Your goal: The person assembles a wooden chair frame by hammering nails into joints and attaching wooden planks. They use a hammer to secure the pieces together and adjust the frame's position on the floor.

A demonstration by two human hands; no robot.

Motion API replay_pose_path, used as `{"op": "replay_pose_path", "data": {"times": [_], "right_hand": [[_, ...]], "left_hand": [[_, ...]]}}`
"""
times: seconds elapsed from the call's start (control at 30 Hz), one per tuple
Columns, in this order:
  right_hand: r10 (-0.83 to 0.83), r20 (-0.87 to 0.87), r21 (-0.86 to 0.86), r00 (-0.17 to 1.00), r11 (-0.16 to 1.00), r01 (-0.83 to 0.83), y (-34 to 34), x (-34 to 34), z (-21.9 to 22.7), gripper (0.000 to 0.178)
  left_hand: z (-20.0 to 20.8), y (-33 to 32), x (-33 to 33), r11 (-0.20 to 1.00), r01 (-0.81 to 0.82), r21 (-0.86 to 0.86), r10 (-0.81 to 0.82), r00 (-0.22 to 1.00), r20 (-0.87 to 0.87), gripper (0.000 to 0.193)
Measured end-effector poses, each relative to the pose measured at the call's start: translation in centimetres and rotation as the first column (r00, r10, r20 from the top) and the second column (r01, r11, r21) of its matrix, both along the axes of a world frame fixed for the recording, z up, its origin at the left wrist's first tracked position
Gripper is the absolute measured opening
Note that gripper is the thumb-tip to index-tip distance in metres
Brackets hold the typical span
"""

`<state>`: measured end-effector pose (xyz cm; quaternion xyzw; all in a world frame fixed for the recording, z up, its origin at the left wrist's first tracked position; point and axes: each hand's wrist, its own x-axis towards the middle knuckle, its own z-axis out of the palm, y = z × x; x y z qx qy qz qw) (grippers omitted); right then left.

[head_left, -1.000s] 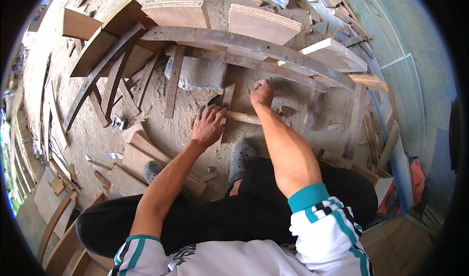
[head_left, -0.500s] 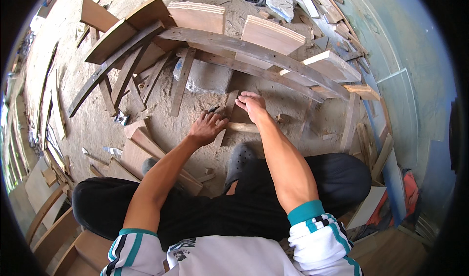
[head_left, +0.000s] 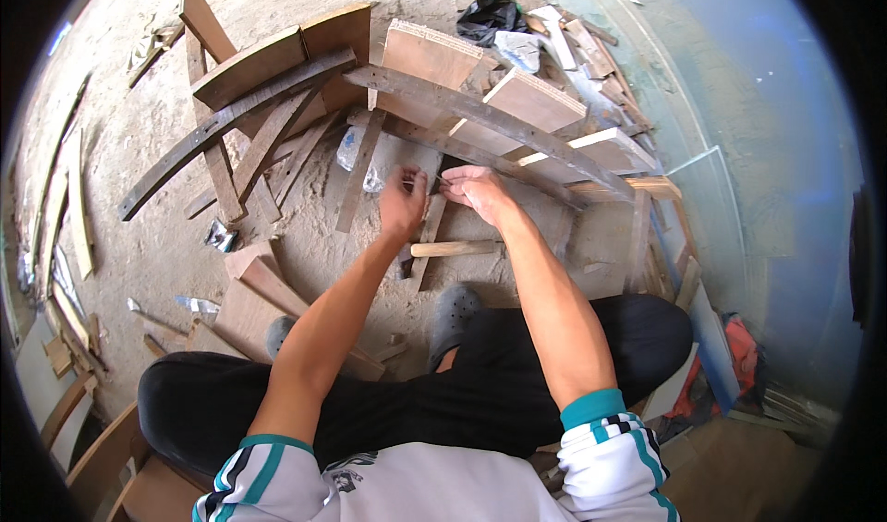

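My left hand [head_left: 404,204] is raised beside a pale stone block [head_left: 386,159], its fingers curled in; anything in them is too small to name. Close on its right, my right hand [head_left: 475,192] has thumb and fingers pinched together at the upper end of a short wooden strip [head_left: 431,222]. What that pinch holds, I cannot make out. Below both hands a hammer lies across the strip, its pale wooden handle [head_left: 455,248] to the right and dark head [head_left: 405,261] to the left. Beyond them stands a curved wooden frame [head_left: 490,115] with upright plywood panels [head_left: 431,53].
Plywood offcuts [head_left: 268,293] lie by my left foot. Scrap wood [head_left: 591,55] and a black plastic bag [head_left: 490,19] are at the far right. A glass sheet [head_left: 707,189] leans along the right side. Thin slats [head_left: 78,203] lie on the dirt floor at left.
My left hand has come off the hammer and moved up, curling its fingers. The right hand has stayed near the strip's upper end. The view has shifted slightly.
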<state>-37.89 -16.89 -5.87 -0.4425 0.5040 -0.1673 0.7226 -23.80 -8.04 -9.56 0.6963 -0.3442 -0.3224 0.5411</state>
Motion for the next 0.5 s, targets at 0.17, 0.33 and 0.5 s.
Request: {"op": "replay_pose_path", "data": {"times": [0.17,0.33,0.5], "right_hand": [[0.186,-0.177,-0.117,0.967,0.971,-0.208,-0.4,2.7,9.1,0.018],[0.198,-0.356,-0.381,0.913,0.862,-0.335,1.3,2.6,19.1,0.018],[0.151,-0.396,-0.487,0.906,0.801,-0.347,2.6,2.6,23.0,0.021]], "left_hand": [[2.1,-2.5,3.5,0.962,0.257,-0.096,-0.26,0.742,-0.618,0.026],[10.2,-4.1,6.4,0.731,0.593,-0.339,-0.661,0.489,-0.57,0.026],[16.5,-3.9,8.4,0.533,0.733,-0.424,-0.842,0.508,-0.18,0.012]]}}
